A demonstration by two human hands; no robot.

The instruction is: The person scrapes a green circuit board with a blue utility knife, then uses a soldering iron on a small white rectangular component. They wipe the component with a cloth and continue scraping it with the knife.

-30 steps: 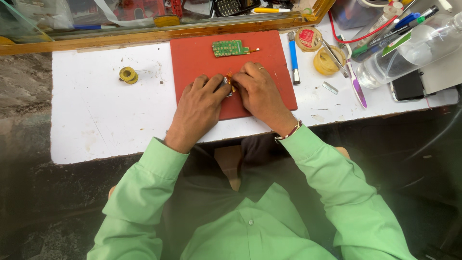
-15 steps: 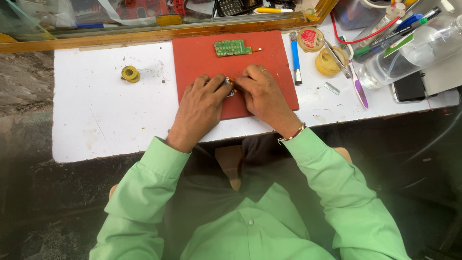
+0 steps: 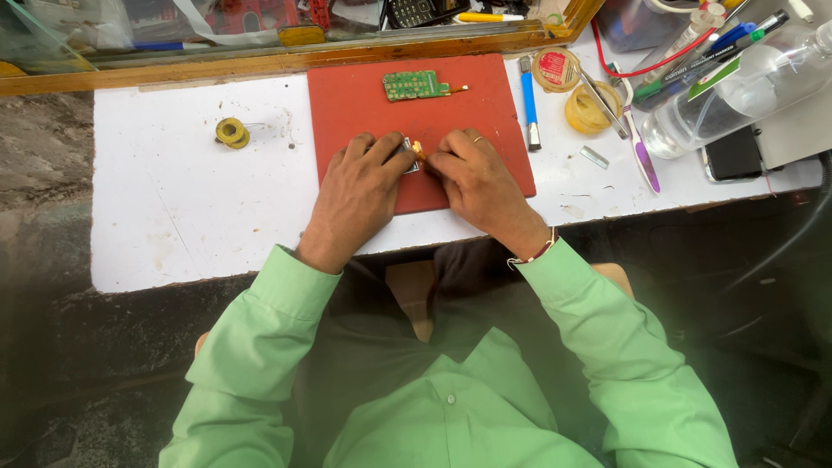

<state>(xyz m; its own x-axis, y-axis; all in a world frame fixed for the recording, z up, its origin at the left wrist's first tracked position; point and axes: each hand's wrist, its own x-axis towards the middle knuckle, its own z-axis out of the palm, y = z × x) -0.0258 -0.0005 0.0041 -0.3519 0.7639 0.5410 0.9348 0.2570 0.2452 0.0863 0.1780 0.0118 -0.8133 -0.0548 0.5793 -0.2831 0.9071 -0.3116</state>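
Pinching small part [image 3: 414, 156] on red mat [image 3: 364, 104], left hand [image 3: 357, 192], right hand [image 3: 479, 184], yellow paste tin [image 3: 588, 107] open

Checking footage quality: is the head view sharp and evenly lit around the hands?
Head view: even, soft light, no glare on the red rectangular mat; left hand and right hand sharp; the small part between their fingers too tiny to resolve.

Small electronics repair bench, workshop or repair stall.

Bare green circuit board [image 3: 414, 85] is lying on a red work mat [image 3: 364, 104] on the white bench [image 3: 173, 199]; a yellow solder spool [image 3: 231, 132], round paste tins [image 3: 555, 69], tweezers [image 3: 600, 102] and a clear bottle [image 3: 737, 91] are crowding the edges, with a glass-fronted wooden counter frame [image 3: 260, 59] running behind.
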